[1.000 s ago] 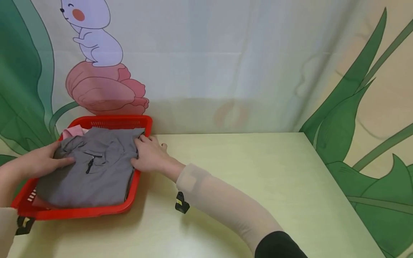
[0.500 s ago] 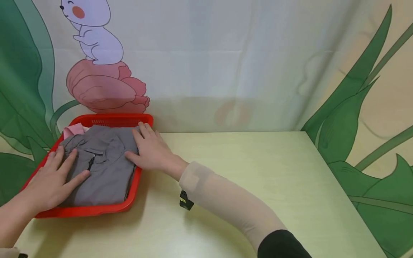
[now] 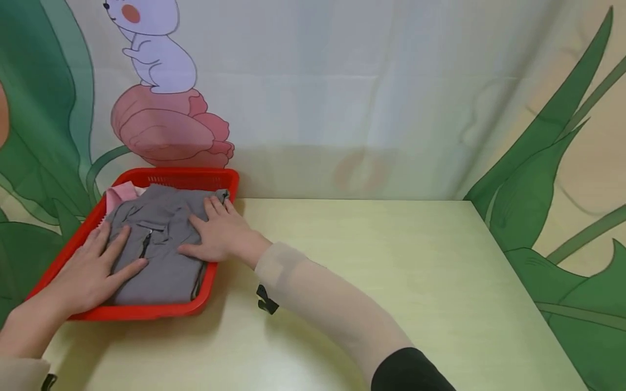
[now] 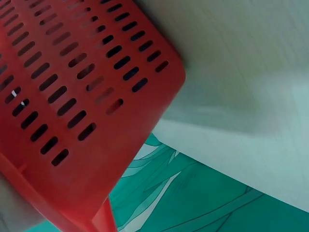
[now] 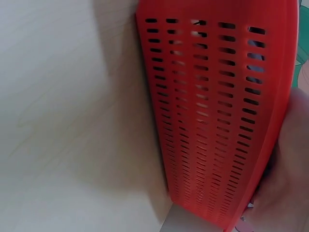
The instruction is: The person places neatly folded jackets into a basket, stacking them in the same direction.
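A folded grey garment (image 3: 171, 277) with a short dark zip lies in a red plastic basket (image 3: 146, 312) at the left of the table. My left hand (image 3: 90, 274) rests on its left side, fingers spread and straight over the basket's rim. On the garment's right side lies my right hand (image 3: 220, 233), its fingers extended toward the far corner. Pink cloth (image 3: 121, 194) shows from under the garment at the back left. In the left wrist view the slotted basket wall (image 4: 72, 145) fills much of the picture. The right wrist view shows the basket's long side (image 5: 207, 121), with part of my right hand (image 5: 285, 183) over the rim.
The pale wooden table (image 3: 367, 282) stretches to the right of the basket. Behind it hangs a light curtain (image 3: 318, 98) printed with a white animal, a pink flower and green leaves. The basket stands close to the curtain and the table's back edge.
My left hand has moved from the garment's left edge onto its top, fingers now spread. My right hand has let go of the right edge and lies flatter on the cloth.
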Demonstrator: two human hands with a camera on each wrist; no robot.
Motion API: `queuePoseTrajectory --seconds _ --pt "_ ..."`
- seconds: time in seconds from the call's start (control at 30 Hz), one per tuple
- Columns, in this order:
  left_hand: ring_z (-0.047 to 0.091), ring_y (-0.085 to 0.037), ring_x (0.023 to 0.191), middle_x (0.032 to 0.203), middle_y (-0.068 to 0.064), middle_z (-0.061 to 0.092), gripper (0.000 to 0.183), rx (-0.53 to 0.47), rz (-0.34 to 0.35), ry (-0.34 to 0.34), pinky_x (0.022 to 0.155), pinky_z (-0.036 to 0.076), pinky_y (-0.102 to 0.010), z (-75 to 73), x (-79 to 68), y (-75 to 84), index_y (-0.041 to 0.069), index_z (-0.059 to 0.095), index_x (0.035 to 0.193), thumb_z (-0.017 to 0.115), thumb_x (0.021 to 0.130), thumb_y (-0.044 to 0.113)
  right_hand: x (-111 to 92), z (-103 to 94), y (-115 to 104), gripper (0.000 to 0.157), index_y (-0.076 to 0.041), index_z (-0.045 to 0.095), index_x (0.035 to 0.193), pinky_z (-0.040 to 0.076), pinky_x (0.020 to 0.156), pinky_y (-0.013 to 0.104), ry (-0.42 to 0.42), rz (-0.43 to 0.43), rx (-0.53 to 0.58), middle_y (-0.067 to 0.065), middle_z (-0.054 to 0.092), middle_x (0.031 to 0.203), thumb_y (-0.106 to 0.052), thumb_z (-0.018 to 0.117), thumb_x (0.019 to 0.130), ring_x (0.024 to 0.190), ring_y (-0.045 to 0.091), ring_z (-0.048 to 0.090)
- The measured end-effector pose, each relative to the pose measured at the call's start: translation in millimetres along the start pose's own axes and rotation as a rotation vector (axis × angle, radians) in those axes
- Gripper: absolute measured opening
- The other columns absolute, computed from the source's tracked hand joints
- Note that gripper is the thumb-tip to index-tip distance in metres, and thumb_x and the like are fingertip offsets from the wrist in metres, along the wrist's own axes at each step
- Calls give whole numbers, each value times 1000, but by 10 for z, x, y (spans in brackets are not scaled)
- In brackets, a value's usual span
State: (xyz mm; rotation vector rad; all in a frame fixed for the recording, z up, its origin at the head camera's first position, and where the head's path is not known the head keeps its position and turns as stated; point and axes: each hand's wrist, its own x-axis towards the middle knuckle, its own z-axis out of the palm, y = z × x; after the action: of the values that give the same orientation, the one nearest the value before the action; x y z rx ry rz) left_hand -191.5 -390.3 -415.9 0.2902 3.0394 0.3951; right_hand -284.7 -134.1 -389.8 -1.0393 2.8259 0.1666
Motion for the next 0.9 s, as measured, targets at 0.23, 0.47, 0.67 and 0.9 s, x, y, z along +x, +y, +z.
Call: queuePoseTrajectory --seconds 0.23,0.47,0.67,0.9 --pt "-12 -59 146 158 -44 -5 100 -10 -16 -112 105 8 -83 51 86 -105 -6 4 159 47 101 63 37 -26 -45 81 -39 18 164 -3 124 41 -72 19 -71 2 5 172 -81 24 95 157 21 -2" --pt "-14 -57 147 160 -41 -7 106 -4 -21 -169 105 6 -83 223 254 -334 0 2 161 48 97 71 30 -67 -55 80 -40 20 164 -5 124 43 -119 47 -108 0 11 171 -80 28 95 157 20 5" --pt "-4 -63 143 155 -48 -1 103 -30 -20 -197 104 14 -83 -17 162 -98 -9 9 158 55 98 62 48 -31 -37 78 -37 24 164 -4 124 44 -87 18 -85 0 16 170 -77 31 97 156 20 8" --pt "10 -70 132 146 -54 7 99 3 -49 -217 99 28 -82 -528 188 115 -18 19 150 65 96 51 -27 -7 -6 60 -25 46 156 8 125 39 84 -61 -9 5 32 164 -56 43 104 153 23 22"
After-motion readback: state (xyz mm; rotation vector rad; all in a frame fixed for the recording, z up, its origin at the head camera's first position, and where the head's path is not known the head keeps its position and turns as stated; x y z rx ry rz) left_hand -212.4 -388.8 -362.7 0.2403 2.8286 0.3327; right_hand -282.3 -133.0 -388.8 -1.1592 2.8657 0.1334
